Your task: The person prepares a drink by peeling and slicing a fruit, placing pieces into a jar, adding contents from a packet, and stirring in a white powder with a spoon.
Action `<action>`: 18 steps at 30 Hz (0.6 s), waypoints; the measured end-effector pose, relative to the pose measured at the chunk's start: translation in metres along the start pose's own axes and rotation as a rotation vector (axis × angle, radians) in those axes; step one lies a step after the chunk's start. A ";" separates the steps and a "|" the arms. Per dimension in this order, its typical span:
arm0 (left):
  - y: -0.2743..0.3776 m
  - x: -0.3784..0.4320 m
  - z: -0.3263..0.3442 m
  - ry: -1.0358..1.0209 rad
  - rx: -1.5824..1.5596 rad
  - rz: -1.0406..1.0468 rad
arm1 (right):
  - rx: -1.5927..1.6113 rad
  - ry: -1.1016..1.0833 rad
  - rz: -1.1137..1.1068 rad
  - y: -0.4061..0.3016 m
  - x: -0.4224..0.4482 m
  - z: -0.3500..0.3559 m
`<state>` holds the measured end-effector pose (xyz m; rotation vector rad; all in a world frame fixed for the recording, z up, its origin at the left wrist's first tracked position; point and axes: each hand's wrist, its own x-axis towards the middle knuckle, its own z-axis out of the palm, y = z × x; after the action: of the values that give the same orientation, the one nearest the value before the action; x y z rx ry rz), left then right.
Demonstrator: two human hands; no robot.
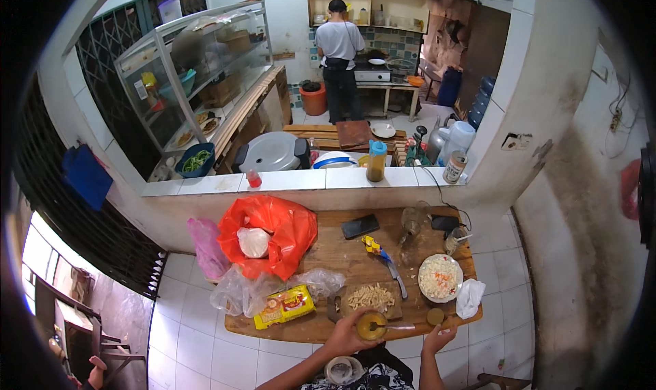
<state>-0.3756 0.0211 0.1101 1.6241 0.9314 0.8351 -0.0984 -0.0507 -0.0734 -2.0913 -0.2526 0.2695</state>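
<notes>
My left hand (353,333) holds a small clear glass bowl (371,317) of yellow mixture, just over the table's near edge. A metal spoon (400,327) rests in it, its handle pointing right. My right hand (439,338) is at the near edge, fingers apart, close to a round olive-coloured lid (435,316); whether they touch is unclear. Beyond the bowl, chopped pale pieces (371,297) are heaped on a cutting board (335,308). A knife (397,280) lies behind the board, beside a yellow-and-blue wrapper (373,245). To the right stands a plate (457,267) of white shreds with red-orange bits.
On the wooden table (328,236) are a yellow food packet (285,307), clear plastic bags (241,287), a red plastic bag (294,226), a phone (360,226), a glass pitcher (411,221) and a crumpled white bag (469,299). A clear container (343,370) sits by my lap. Beyond the tiled ledge (292,181) stands a person (338,47).
</notes>
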 end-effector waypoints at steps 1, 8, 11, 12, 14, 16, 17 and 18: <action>-0.002 -0.002 -0.001 0.003 -0.072 0.008 | 0.004 0.013 -0.003 -0.004 -0.006 0.001; -0.008 -0.007 -0.012 -0.031 -0.037 0.130 | 0.440 0.060 -0.059 -0.038 -0.029 0.008; -0.005 -0.011 -0.018 -0.084 -0.088 0.055 | 0.611 -0.072 0.049 -0.116 -0.063 -0.011; -0.006 -0.011 -0.019 -0.087 -0.094 0.052 | 0.696 -0.245 0.009 -0.131 -0.074 -0.019; -0.007 -0.010 -0.022 -0.069 -0.017 0.058 | 0.776 -0.421 -0.022 -0.140 -0.085 -0.027; -0.007 -0.012 -0.026 -0.062 -0.032 0.057 | 0.843 -0.959 -0.193 -0.144 -0.089 -0.030; -0.007 -0.015 -0.028 -0.057 -0.046 0.048 | 0.842 -0.963 -0.177 -0.156 -0.099 -0.034; -0.006 -0.015 -0.031 -0.056 -0.042 0.034 | 0.817 -1.000 -0.273 -0.171 -0.110 -0.036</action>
<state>-0.4110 0.0219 0.1099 1.6224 0.8441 0.8231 -0.2047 -0.0258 0.1017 -0.9658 -0.8437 1.0444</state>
